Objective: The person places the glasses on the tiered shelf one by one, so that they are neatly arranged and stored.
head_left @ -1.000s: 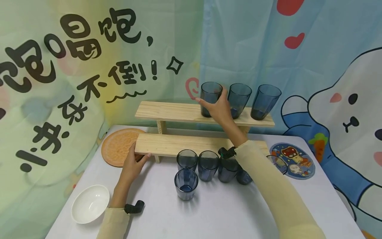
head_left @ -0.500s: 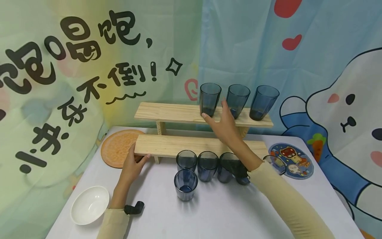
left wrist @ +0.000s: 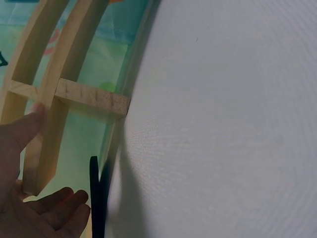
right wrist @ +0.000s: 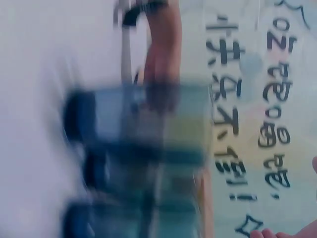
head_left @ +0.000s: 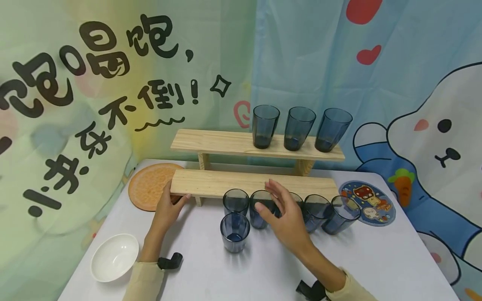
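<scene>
In the head view, my left hand [head_left: 165, 211] grips the left end of the lower board of a two-step wooden shelf [head_left: 218, 180]. The left wrist view has its thumb [left wrist: 30, 124] on the board's edge and the fingers around the end. My right hand [head_left: 289, 223], fingers spread and holding nothing, hovers over a row of dark blue glasses on the table. It partly hides a middle glass [head_left: 297, 200]. One glass [head_left: 234, 234] stands in front of that row. On the upper board are three more: a left [head_left: 265, 125], a middle [head_left: 299, 127] and a right glass [head_left: 333, 129].
An orange round mat [head_left: 148, 190] lies left of the shelf, a white bowl [head_left: 114, 257] at the table's left edge. To the right is a blue patterned round mat [head_left: 370, 205]. A printed curtain [head_left: 211, 42] hangs behind. Glasses [right wrist: 143, 124] are blurred in the right wrist view.
My right hand has let go of the left glass on the upper board and come down and toward me, over the lower row. My left hand stays on the shelf's end.
</scene>
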`<state>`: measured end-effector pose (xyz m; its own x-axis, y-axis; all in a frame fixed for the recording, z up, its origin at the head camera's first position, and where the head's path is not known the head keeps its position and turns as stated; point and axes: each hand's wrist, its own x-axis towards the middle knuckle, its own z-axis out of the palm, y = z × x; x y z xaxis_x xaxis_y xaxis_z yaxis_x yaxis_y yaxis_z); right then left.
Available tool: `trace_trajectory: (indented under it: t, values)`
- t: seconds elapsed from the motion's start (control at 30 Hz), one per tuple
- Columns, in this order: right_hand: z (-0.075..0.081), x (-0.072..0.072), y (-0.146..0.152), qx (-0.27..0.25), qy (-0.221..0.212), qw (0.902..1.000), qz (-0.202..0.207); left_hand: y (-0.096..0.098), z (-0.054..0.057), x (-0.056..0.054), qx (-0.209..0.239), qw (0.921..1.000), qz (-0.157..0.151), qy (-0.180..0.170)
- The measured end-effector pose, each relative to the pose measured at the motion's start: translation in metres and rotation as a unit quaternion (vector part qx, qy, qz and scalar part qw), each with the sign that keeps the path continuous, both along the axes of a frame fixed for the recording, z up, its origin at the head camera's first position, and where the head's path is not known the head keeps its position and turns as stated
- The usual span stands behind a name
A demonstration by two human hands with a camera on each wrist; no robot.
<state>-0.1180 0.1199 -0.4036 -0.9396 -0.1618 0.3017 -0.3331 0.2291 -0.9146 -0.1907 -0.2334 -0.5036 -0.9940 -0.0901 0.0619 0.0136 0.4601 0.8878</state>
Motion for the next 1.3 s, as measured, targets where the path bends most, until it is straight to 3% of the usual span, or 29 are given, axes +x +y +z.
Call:
trace_trajectory:
  t: [0.17,0.37,0.67,0.97,1.3]
  values:
    - [-0.025,0.035,-0.017,-0.024,-0.047,0.9986,0.004,0.001,0.000,-0.001,0.003,1.0000,-0.004,0.007]
    - [-0.048,0.051,-0.034,0.002,-0.104,0.9943,-0.024,0.001,0.000,0.000,0.001,1.0000,-0.006,0.003]
    - [-0.067,0.049,-0.050,0.028,-0.114,0.9919,-0.048,0.000,0.000,-0.001,-0.004,1.0000,-0.005,-0.002]
    - [-0.075,0.045,-0.065,0.019,-0.123,0.9890,-0.079,0.002,-0.001,0.000,-0.007,1.0000,-0.001,0.001]
    - [-0.081,0.045,-0.075,0.019,-0.104,0.9883,-0.111,0.001,-0.002,0.000,-0.007,1.0000,-0.001,0.006]
